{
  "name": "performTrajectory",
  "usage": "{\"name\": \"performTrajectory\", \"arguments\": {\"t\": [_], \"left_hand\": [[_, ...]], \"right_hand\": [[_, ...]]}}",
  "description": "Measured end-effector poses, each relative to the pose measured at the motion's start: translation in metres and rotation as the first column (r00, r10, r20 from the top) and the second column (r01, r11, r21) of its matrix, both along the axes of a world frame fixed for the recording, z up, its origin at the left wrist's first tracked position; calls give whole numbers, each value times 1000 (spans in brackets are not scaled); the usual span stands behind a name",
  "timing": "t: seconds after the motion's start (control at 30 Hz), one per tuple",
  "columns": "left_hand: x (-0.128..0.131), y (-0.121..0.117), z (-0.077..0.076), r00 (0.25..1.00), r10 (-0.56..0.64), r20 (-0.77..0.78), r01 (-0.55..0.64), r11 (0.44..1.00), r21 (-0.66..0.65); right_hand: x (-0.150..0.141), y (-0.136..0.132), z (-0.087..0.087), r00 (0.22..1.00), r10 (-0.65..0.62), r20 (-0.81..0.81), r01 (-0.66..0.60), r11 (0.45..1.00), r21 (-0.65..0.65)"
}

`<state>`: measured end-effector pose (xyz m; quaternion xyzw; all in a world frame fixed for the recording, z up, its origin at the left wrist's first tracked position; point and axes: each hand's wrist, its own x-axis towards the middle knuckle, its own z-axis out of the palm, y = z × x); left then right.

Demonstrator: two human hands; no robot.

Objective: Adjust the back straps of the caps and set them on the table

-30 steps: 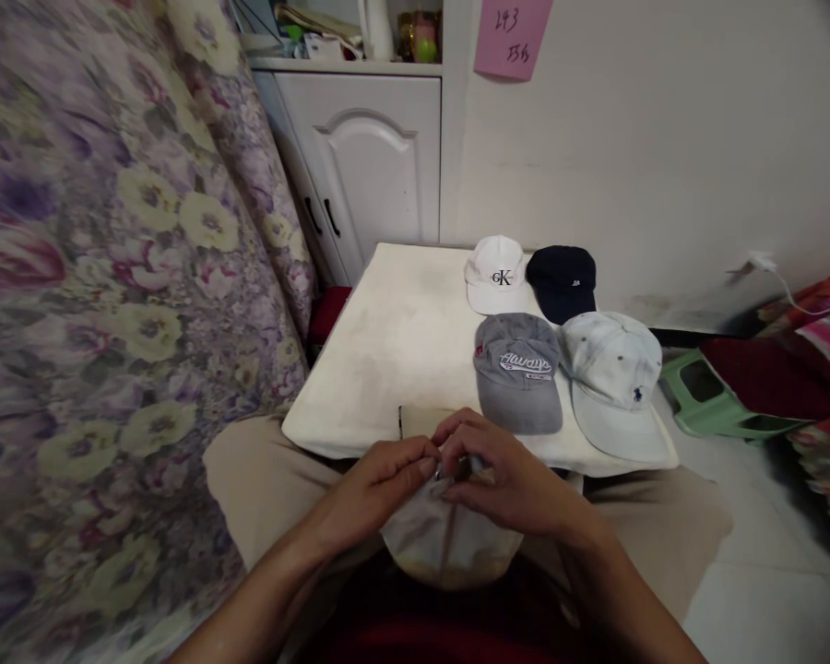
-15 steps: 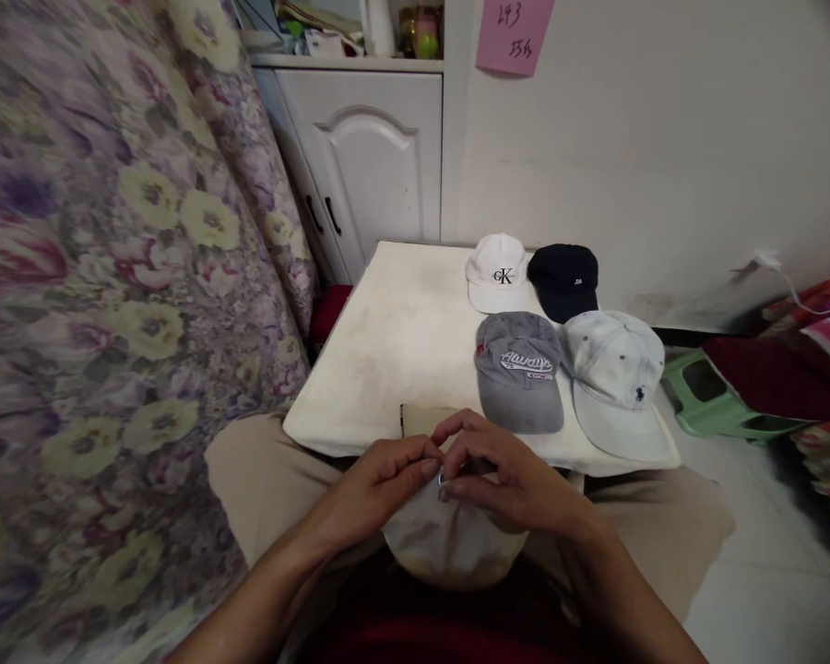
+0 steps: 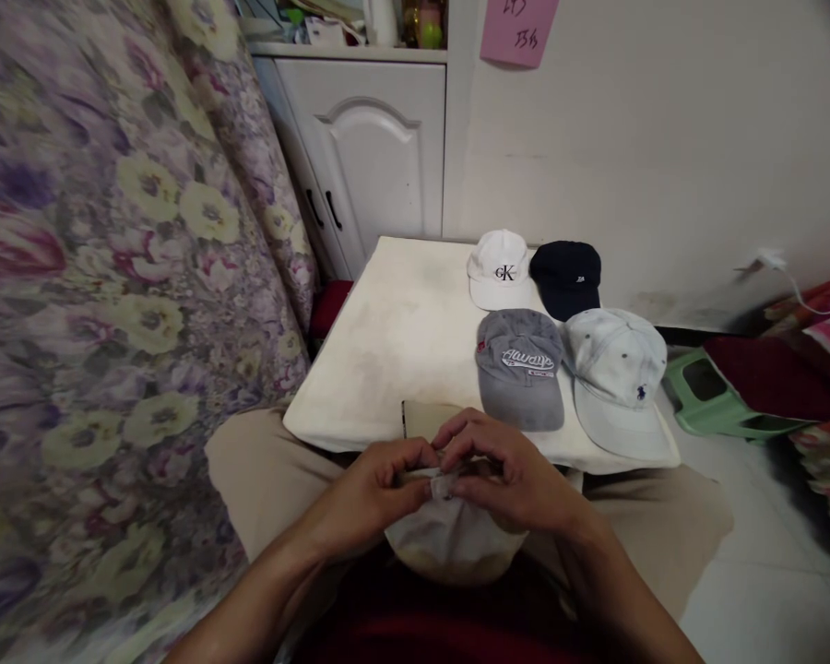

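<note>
A beige baseball cap (image 3: pixel 456 549) rests in the lap against the front edge of the table, its rounded side toward me. My left hand (image 3: pixel 391 484) pinches the cap's narrow strap (image 3: pixel 441 486) between thumb and fingers. From the other side my right hand (image 3: pixel 502 466) grips the same strap, its fingertips bent close to the left ones. A flat beige piece with a dark striped edge (image 3: pixel 419 420) shows beyond the fingers; whether it belongs to the cap I cannot tell. The fingers cover much of the strap.
On the cream-covered table (image 3: pixel 387 341) lie a white cap (image 3: pixel 496 267), a navy cap (image 3: pixel 567 277), a grey cap (image 3: pixel 522 369) and a pale blue cap (image 3: pixel 619 378). A floral curtain (image 3: pixel 145 323) hangs at left. A green stool (image 3: pixel 705 397) stands at right.
The fingertips have shifted on the strap, and a pale flap of it now shows between the thumbs where a small shiny bit was visible before. The view has tilted down slightly.
</note>
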<state>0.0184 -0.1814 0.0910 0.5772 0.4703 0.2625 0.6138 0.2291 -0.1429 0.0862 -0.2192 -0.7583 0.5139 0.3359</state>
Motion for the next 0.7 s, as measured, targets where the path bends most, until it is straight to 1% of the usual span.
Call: {"name": "performTrajectory", "arguments": {"t": [0.13,0.27,0.33,0.4,0.53,0.63,0.7], "left_hand": [[-2,3,-1,999,-25,22,24,999,40],[-3,3,0,998,-14,57,14,1000,5],[-3,2,0,999,-15,39,14,1000,8],[-3,1,1,999,-33,-22,34,998,43],[-3,-3,7,969,-64,-240,105,981,165],[-1,-8,12,934,-61,-351,157,955,252],[1,-13,14,905,-39,-424,188,929,318]], "right_hand": [[0,-2,0,998,-6,61,5,1000,13],[1,0,0,997,37,74,-37,999,7],[2,1,1,996,52,75,-52,999,4],[2,1,2,996,48,75,-48,999,-7],[2,0,1,997,45,57,-44,999,-27],[3,-1,0,998,39,54,-36,998,-45],[4,0,-1,998,28,58,-25,998,-59]]}}
